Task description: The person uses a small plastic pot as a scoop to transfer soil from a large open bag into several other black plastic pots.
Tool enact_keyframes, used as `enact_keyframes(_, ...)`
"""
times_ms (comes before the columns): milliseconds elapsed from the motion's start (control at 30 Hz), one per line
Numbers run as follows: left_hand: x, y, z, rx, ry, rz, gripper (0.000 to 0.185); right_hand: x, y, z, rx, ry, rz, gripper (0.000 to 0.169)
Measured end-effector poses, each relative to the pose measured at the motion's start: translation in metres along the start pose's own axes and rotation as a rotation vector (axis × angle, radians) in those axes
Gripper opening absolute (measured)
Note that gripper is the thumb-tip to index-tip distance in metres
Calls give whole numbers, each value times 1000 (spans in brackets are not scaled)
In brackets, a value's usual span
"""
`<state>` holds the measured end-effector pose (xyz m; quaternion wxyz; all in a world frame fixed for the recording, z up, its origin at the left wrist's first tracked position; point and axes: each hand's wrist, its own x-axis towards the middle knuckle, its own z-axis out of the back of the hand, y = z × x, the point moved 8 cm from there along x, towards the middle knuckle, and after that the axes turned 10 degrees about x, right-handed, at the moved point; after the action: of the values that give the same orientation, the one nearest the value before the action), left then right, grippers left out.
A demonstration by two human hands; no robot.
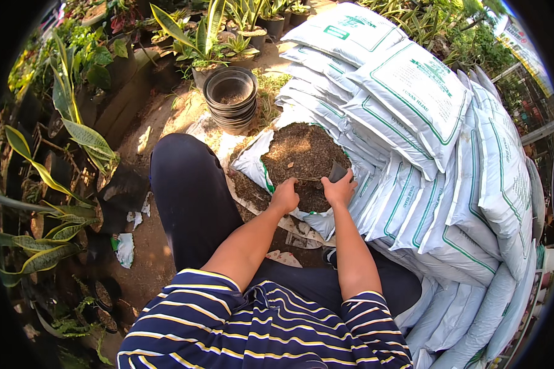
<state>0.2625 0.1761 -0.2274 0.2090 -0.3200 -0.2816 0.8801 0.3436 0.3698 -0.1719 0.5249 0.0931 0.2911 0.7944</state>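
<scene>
My left hand [285,197] has its fingers curled at one end of a thin brown strand [309,179], perhaps a root or a rim. The strand runs across to my right hand [339,188], whose fingers are around a dark flat piece [337,172], seemingly black plastic. Both hands are over dark, crumbly soil [300,147] in a torn-open white sack [257,167] with green edging. A small dry leaf lies on the soil. What is under my palms is hidden.
White printed sacks [415,92] are piled high ahead and to the right. A stack of black plastic pots [231,99] stands beyond the open sack. Potted snake plants [90,140] line the left side. A scrap of plastic [124,250] lies on the ground.
</scene>
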Motion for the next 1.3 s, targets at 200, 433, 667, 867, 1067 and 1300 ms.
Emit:
enact_keyframes(200, 13, 8, -1, -28, -114, -69, 49, -40, 56, 25, -202, -65, 588, 103)
enact_keyframes(433, 10, 22, 4, -42, -108, 80, 47, 5, 33, 42, -127, -250, 486, 98)
enact_keyframes(667, 20, 58, 7, -45, -183, 15, 51, 89, -16, 14, 50, -105, 72, 105)
enact_keyframes(867, 36, 72, 10, -149, -242, 76, 51, 69, 6, -53, 39, 126, 101, 108)
enact_keyframes(1067, 25, 49, 5, -53, -225, 99, 51, 2, 36, -45, -182, 127, 483, 99)
enact_keyframes(1300, 18, 37, 6, -50, -187, 47, 51, -34, 66, -9, -285, -86, 778, 93)
